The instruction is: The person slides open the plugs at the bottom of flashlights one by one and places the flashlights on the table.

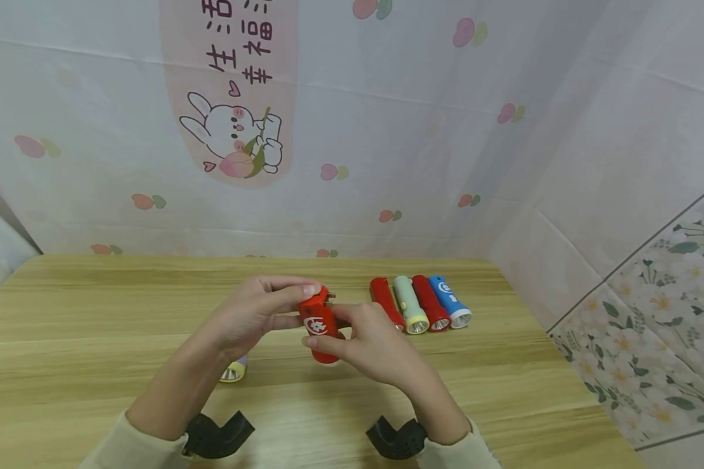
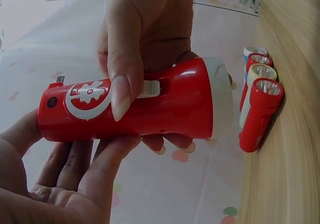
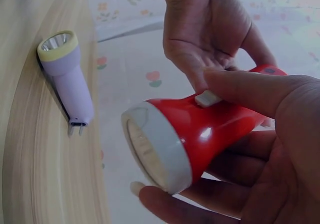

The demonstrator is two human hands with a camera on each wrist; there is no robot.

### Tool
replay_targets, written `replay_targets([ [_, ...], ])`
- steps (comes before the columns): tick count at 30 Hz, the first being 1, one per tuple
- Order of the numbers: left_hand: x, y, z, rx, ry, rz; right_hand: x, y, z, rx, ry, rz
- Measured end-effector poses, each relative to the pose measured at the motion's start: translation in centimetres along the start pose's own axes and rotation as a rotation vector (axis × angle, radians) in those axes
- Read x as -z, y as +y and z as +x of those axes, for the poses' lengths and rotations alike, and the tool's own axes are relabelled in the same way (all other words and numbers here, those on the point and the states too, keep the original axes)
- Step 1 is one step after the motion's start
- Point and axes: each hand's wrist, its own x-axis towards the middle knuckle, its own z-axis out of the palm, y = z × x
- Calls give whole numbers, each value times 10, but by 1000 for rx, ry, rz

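Observation:
A red flashlight (image 1: 319, 326) with a white lens ring and a white emblem is held above the table between both hands. My left hand (image 1: 252, 311) pinches its tail end, thumb on the end and fingers along the side. Around the body curls my right hand (image 1: 369, 342), its thumb (image 2: 122, 87) lying beside the white slide switch (image 2: 151, 88). Metal plug prongs (image 1: 330, 296) stick out near the tail. A lilac flashlight (image 3: 72, 84) with a yellow ring and plug prongs lies on the table; in the head view my left arm mostly hides it.
At the back right of the wooden table (image 1: 123, 312) several flashlights lie side by side: red (image 1: 385, 301), pale green (image 1: 410, 303), dark red (image 1: 430, 301) and blue (image 1: 449, 299). A patterned white curtain (image 1: 358, 117) hangs behind the table, with a floral wall (image 1: 663, 312) on the right.

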Motion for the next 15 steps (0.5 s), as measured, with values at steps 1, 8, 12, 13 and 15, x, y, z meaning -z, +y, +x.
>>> replay_targets([
  [1,1,1,0,-5,0,5,0,0,0,2,5,6],
  [8,4,7,-3,-25,16,-17,-1,-1,0,-14,34,71],
  [12,7,10,-6,-56,19,-69,0,0,-1,-34,43,105],
  [13,8,10,-7,-67,16,-85,0,0,-1,-33,44,106],
  [15,8,11,-7,-84,11,-113,0,0,-1,-29,42,104],
])
